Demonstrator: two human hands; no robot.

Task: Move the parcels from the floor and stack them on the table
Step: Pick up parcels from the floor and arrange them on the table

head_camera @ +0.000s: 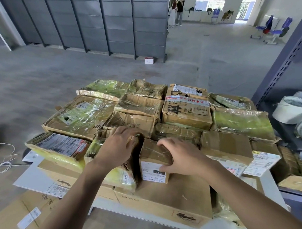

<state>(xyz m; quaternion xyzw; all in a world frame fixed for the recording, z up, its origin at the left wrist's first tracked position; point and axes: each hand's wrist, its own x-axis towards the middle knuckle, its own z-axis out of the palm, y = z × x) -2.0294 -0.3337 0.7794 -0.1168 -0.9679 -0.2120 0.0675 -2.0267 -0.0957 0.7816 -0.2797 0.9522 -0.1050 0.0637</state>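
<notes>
Stacked parcels (186,112) cover the white tabletop (26,178) in several layers, most of them brown cartons wrapped in clear or yellow-green tape.

The right hand (177,158) grips a small brown box (150,155). Its fingers curl over the box's top far edge and the thumb is against the near face beside a white label. The box stands upright on a large flat carton (169,200) at the near edge of the stack.

The left hand (118,145) rests on a torn parcel (122,176) just left of the small box, with its fingers bent down over the parcel's top far edge, holding it. A narrow dark gap separates the two items.

One more carton (15,210) lies on the floor at the lower left, partly under the tabletop's corner. A small white box (149,60) sits on the grey floor (45,67) well beyond the stack. A metal shelf rack (285,67) stands at right, holding pale rolls (290,109).
</notes>
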